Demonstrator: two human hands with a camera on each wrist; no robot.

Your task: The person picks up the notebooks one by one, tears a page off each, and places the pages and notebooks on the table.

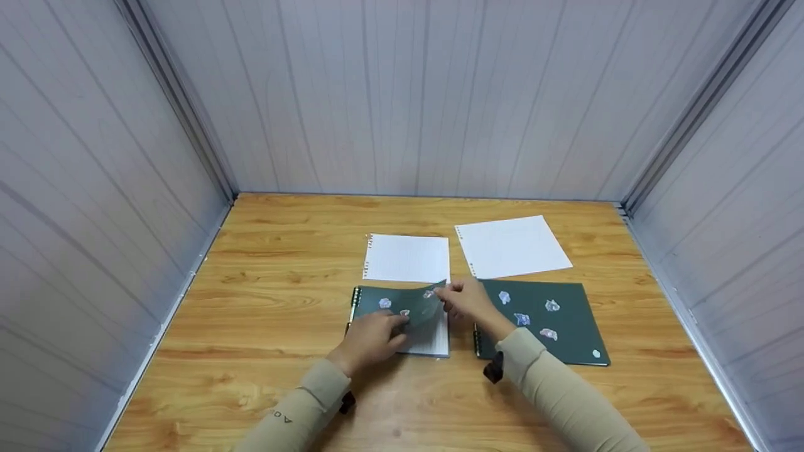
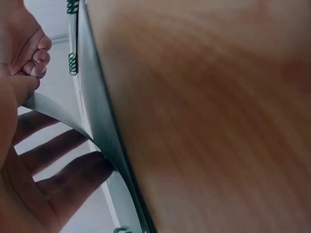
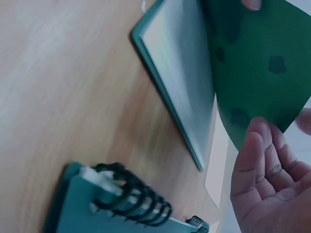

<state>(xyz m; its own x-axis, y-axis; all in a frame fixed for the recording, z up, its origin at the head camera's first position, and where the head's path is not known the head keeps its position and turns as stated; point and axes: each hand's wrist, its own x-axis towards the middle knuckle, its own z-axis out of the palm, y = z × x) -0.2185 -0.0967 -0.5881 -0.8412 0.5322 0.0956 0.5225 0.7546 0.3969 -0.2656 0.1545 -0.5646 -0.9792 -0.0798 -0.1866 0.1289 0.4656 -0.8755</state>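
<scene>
A green spiral notebook (image 1: pixel 377 306) with small stickers lies in the middle of the wooden table (image 1: pixel 264 295). My right hand (image 1: pixel 447 292) pinches the free corner of its translucent green cover (image 1: pixel 427 307) and holds it raised and curled over the lined page. My left hand (image 1: pixel 391 329) lies flat on that notebook, its straight fingers (image 2: pixel 63 179) on the page beneath the lifted cover (image 2: pixel 97 116). The right wrist view shows the cover (image 3: pixel 257 63) bent up off the page block (image 3: pixel 180 82), with my thumb (image 3: pixel 257 150) at its edge.
A second green notebook (image 1: pixel 553 320) with stickers lies shut just right of my right hand; its spiral (image 3: pixel 131 199) is close to that wrist. Two loose white sheets (image 1: pixel 408 257) (image 1: pixel 512 246) lie behind the notebooks. Grey panel walls (image 1: pixel 94 188) enclose the table on three sides.
</scene>
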